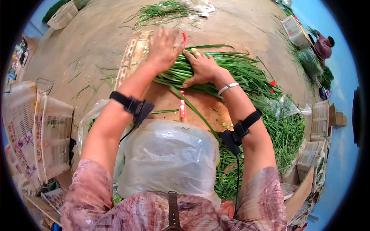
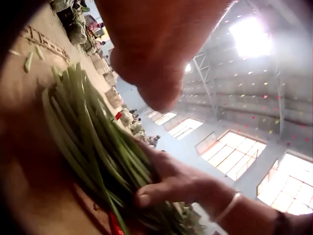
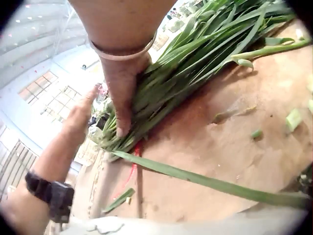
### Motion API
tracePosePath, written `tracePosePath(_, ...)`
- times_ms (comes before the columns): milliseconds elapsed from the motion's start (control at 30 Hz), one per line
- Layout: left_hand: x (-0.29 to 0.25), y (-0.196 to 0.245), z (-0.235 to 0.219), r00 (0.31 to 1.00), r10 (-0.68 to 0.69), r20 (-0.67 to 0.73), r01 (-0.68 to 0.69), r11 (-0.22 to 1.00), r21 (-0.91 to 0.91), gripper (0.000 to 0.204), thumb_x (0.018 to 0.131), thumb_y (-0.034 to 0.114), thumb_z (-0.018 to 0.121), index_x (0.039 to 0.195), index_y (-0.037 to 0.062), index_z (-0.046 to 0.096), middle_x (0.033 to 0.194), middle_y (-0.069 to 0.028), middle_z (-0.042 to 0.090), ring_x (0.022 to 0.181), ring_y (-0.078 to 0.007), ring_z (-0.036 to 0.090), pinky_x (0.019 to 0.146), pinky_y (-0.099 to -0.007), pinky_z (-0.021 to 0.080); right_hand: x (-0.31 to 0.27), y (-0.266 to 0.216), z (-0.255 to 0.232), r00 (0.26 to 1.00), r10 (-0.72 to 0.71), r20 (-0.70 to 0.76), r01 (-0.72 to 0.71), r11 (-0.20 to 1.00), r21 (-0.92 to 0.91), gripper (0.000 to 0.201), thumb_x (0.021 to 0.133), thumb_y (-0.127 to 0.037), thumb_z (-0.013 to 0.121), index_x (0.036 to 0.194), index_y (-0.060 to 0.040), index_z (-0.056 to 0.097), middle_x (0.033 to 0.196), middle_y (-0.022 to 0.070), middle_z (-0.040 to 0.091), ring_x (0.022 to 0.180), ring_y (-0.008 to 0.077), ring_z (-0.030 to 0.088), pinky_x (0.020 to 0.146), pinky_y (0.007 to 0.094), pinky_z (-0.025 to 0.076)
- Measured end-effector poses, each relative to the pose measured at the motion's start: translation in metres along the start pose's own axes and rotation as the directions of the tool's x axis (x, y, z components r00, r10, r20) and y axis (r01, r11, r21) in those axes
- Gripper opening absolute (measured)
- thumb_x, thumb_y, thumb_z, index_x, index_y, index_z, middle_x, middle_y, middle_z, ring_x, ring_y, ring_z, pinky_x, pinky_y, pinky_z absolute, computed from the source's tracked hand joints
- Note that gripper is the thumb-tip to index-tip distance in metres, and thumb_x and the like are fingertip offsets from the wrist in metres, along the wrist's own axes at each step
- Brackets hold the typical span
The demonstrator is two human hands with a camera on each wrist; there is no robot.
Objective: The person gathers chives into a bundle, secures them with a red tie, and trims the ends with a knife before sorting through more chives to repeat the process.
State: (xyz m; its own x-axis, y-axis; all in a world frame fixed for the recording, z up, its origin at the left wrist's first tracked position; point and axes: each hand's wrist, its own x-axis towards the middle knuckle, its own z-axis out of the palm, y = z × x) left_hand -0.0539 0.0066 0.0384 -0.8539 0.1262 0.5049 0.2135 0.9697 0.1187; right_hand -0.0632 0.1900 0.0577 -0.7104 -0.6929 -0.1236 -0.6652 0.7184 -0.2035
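A bundle of garlic chives (image 1: 239, 69), pale stems to the left and long green leaves to the right, lies across a brown board (image 1: 154, 100). My right hand (image 1: 204, 69) holds it from above, the thumb (image 2: 146, 196) along its near side and the fingers over the far side. My left hand (image 1: 163, 46), blurred in the head view, is over the stem ends with its fingers extended and nothing in them. A red strip (image 1: 182, 104) runs under the bundle and shows on both sides. One loose leaf (image 3: 210, 183) trails toward me.
Loose chives (image 1: 285, 134) are heaped at my right. Clear plastic (image 1: 169, 154) covers my lap. Stacked white crates (image 1: 54, 131) stand at the left, more crates (image 1: 320, 119) at the right. Another pile of greens (image 1: 160, 13) lies on the floor ahead. A person (image 1: 323, 48) is at the far right.
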Motion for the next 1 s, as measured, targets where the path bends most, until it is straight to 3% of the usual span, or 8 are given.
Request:
tracePosePath(67,-0.008,0.005,0.026,0.965,-0.031,0.260,0.058,0.993,-0.098,0.056,0.089,0.047,0.041,0.131,0.0108,0.039,0.135,-0.0156,0.037,0.124,-0.0355,0.034,0.100,-0.0488,0.027,-0.012,0.012,-0.014,0.998,-0.016,-0.059,0.018,0.999,0.039,0.114,0.052,-0.057,0.077,0.139,-0.0062,0.021,0.138,0.0259,0.028,0.131,0.0367,0.025,0.103,0.0538,0.024)
tracePosePath(133,-0.003,0.007,0.022,0.956,-0.042,0.289,0.087,0.985,-0.147,0.055,0.089,0.048,0.039,0.129,0.0097,0.041,0.131,-0.0164,0.041,0.122,-0.0348,0.038,0.099,-0.0486,0.029,-0.034,0.026,-0.043,0.972,0.131,-0.195,-0.037,0.905,0.423,0.093,0.065,-0.050,0.073,0.133,-0.0010,0.033,0.128,0.0257,0.043,0.122,0.0351,0.040,0.099,0.0434,0.035)
tracePosePath(167,-0.004,0.007,0.021,0.943,-0.070,0.324,0.133,0.976,-0.175,0.055,0.090,0.048,0.037,0.128,0.0086,0.043,0.127,-0.0173,0.046,0.119,-0.0341,0.041,0.097,-0.0484,0.031,-0.046,0.042,-0.048,0.895,0.152,-0.420,-0.011,0.947,0.320,0.074,0.074,-0.042,0.069,0.127,0.0015,0.042,0.116,0.0254,0.054,0.110,0.0342,0.052,0.092,0.0367,0.043)
tracePosePath(233,-0.007,-0.001,0.029,0.952,-0.039,0.304,0.104,0.974,-0.200,0.055,0.090,0.048,0.037,0.126,0.0077,0.044,0.124,-0.0177,0.048,0.117,-0.0334,0.043,0.095,-0.0476,0.032,-0.071,0.085,-0.051,0.755,0.359,-0.548,0.014,0.827,0.561,0.062,0.078,-0.037,0.066,0.120,0.0043,0.049,0.113,0.0242,0.057,0.102,0.0302,0.058,0.086,0.0364,0.046)
tracePosePath(400,0.004,-0.009,0.032,0.944,0.026,0.328,0.070,0.958,-0.278,0.057,0.091,0.048,0.035,0.122,0.0007,0.047,0.120,-0.0200,0.050,0.113,-0.0352,0.046,0.094,-0.0400,0.037,-0.147,0.098,-0.060,0.641,0.632,-0.436,-0.114,0.640,0.760,0.033,0.083,-0.012,0.058,0.107,0.0101,0.056,0.088,0.0143,0.066,0.076,0.0150,0.063,0.066,0.0238,0.050)
tracePosePath(567,0.012,-0.020,0.036,0.964,0.104,0.245,-0.003,0.925,-0.381,0.052,0.090,0.044,0.042,0.118,0.0017,0.052,0.111,-0.0214,0.056,0.105,-0.0386,0.051,0.089,-0.0418,0.041,-0.170,0.079,-0.032,0.697,0.625,-0.351,-0.102,0.571,0.814,0.023,0.083,-0.007,0.057,0.101,0.0070,0.060,0.081,0.0096,0.066,0.067,0.0108,0.062,0.060,0.0218,0.049)
tracePosePath(867,-0.003,0.009,-0.027,0.955,0.293,0.050,-0.222,0.816,-0.534,0.040,0.081,0.024,0.061,0.114,0.0026,0.055,0.118,-0.0161,0.054,0.110,-0.0308,0.051,0.094,-0.0361,0.040,-0.130,0.047,-0.006,0.736,0.391,-0.553,-0.068,0.855,0.514,0.016,0.078,-0.008,0.062,0.092,-0.0034,0.066,0.081,0.0136,0.066,0.068,0.0175,0.064,0.064,0.0257,0.050)
tracePosePath(1000,-0.027,0.005,-0.038,0.974,0.217,0.067,-0.146,0.823,-0.549,0.034,0.075,0.015,0.066,0.106,0.0038,0.060,0.116,-0.0125,0.056,0.105,-0.0295,0.054,0.091,-0.0358,0.043,-0.134,0.065,-0.012,0.584,0.632,-0.510,0.071,0.586,0.807,0.021,0.081,-0.005,0.057,0.100,0.0027,0.061,0.079,0.0102,0.067,0.061,0.0112,0.060,0.056,0.0229,0.048)
